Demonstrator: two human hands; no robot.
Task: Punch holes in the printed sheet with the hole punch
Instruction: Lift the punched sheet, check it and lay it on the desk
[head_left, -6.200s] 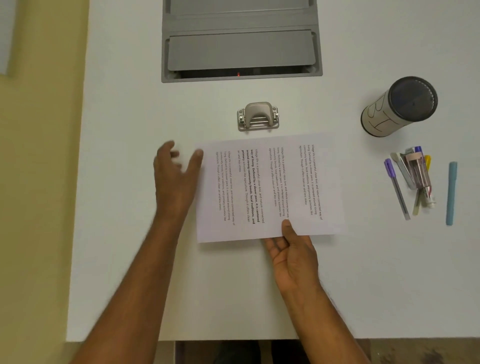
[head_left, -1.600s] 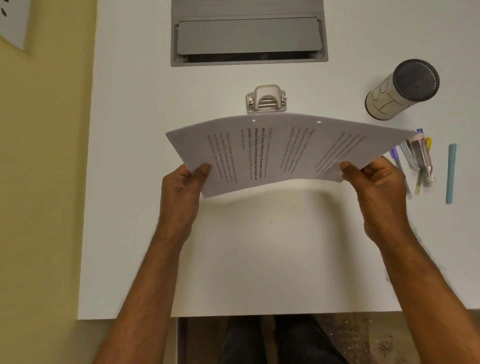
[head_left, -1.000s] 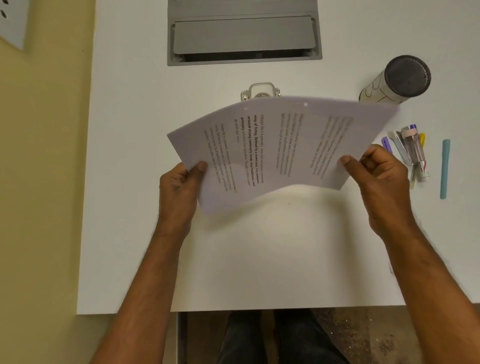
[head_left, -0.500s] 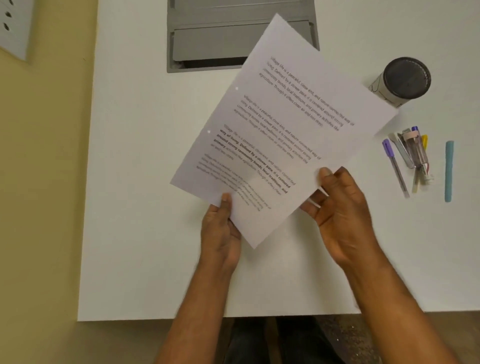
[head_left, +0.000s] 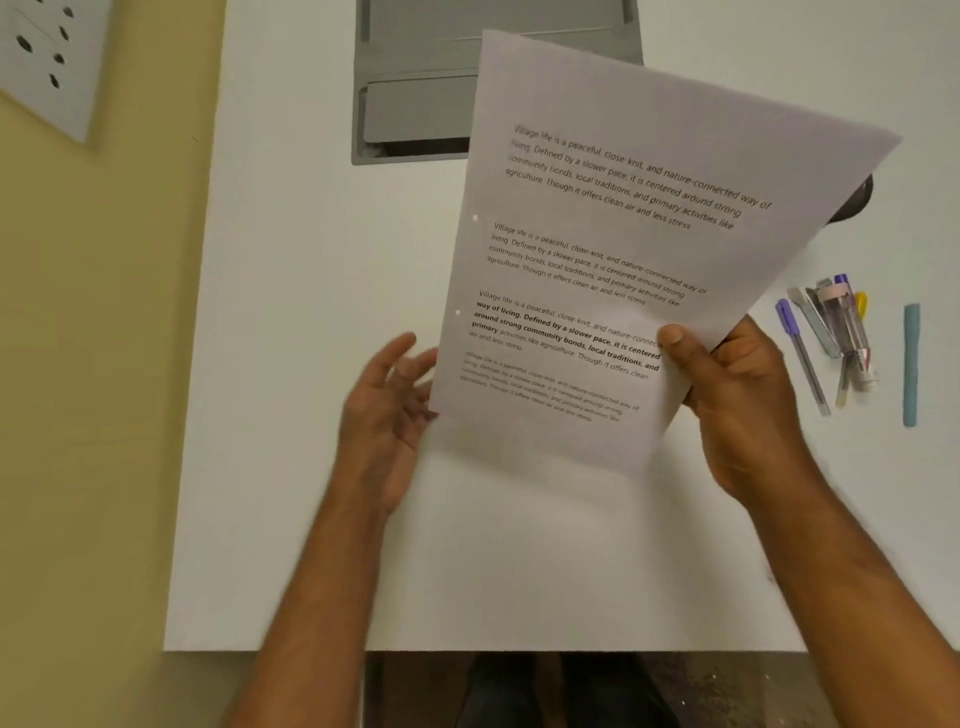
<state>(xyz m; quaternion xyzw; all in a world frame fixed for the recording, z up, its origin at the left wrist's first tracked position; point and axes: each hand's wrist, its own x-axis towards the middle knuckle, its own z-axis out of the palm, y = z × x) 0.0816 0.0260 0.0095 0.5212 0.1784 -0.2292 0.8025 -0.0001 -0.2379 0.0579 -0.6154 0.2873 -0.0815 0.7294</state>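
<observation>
The printed sheet is raised off the white table, its text reading upright and slightly tilted. Two small punched holes show along its left margin. My right hand pinches the sheet's lower right edge, thumb on top. Beside the lower left edge, my left hand is blurred with fingers spread, at most touching the paper. The hole punch is hidden behind the sheet.
A grey recessed cable hatch is set into the white table at the back. Pens, a purple pen and a teal marker lie at the right. A dark-lidded cylinder peeks from behind the paper. A wall socket is at upper left.
The sheet has turned further toward upright and come nearer. My left hand has let go of its bottom edge and opened beside it; my right hand now pinches the right edge.
</observation>
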